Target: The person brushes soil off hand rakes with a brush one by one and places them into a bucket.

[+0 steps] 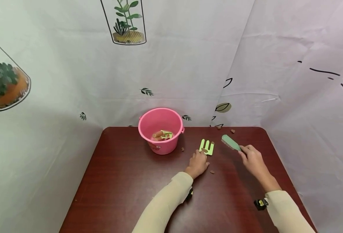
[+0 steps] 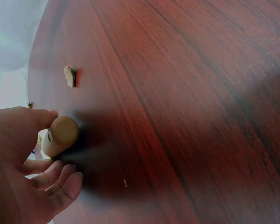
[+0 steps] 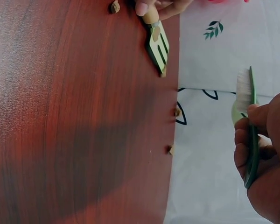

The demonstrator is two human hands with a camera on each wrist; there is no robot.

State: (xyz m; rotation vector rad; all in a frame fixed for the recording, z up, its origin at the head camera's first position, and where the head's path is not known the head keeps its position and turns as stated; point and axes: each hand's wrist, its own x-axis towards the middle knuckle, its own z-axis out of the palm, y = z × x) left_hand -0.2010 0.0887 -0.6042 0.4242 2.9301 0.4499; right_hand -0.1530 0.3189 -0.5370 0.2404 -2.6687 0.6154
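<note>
Fingers on both hands are busy: the left hand [image 1: 197, 164] has its fingers wrapped round the wooden handle [image 2: 65, 131] of a pale green fork [image 1: 209, 151], and the right hand [image 1: 253, 160] is clamped on a green brush [image 1: 230, 142] by its handle. Going left to right in the head view, the table [image 1: 116, 181] runs from its slanting left edge across to a pink bucket [image 1: 167, 148], upright just above centre and near the back edge. There's a red print [image 1: 155, 146] on the bucket's front, too small to read any lettering on, plus some brown and pale green pieces [image 1: 159, 134] inside. Next comes the fork, right of centre, prongs pointing up the frame, with brown bits [image 1: 204, 150] on it; can't tell if the prongs touch the wood. One loose bit [image 1: 182, 149] lies between bucket and fork, another [image 1: 212, 172] just below the left hand, and two [image 1: 232, 131] by the back edge. Brush is furthest right, bristles facing lower left, with a strip of tabletop between right hand and right edge. Patterned cloth [image 1: 174, 71] hangs right behind the back edge.
</note>
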